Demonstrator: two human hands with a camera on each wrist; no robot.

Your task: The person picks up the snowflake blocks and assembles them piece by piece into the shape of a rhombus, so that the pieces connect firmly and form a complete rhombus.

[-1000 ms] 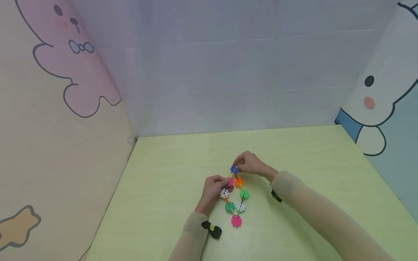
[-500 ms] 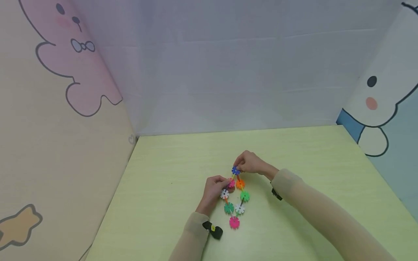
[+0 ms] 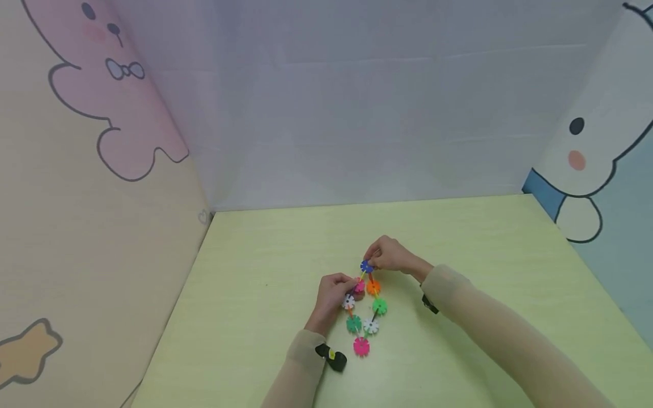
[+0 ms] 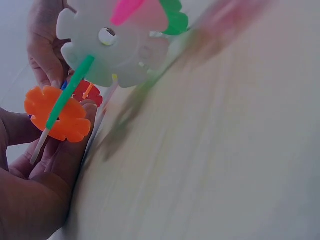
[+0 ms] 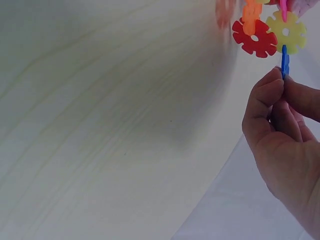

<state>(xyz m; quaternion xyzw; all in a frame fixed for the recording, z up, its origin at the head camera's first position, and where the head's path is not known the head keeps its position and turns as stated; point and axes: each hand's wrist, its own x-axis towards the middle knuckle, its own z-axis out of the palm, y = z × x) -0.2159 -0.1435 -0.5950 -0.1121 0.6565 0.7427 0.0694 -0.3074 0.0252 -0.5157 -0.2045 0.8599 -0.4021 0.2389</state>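
Note:
Slotted plastic snowflake discs, joined edge to edge, form a closed loop that both hands hold above the table. At its far tip is a blue disc (image 3: 366, 267), which my right hand (image 3: 391, 255) pinches between thumb and fingers. My left hand (image 3: 333, 299) grips the loop at a pink disc (image 3: 359, 285) just below. Down the right side come an orange disc (image 3: 374, 287) and a light green disc (image 3: 380, 306). A second pink disc (image 3: 361, 347) forms the near tip. In the right wrist view, a red disc (image 5: 255, 38) and a yellow disc (image 5: 292, 35) join at the blue one.
The loop is over the middle of a pale yellow-green table (image 3: 265, 340). A light curtain (image 3: 367, 124) closes off the back, and cartoon-printed panels stand on both sides. A dark strap (image 3: 331, 358) sits on the left wrist.
The loop's near end has swung a little to the left. Both hands keep almost the same place and still hold the pink and blue discs.

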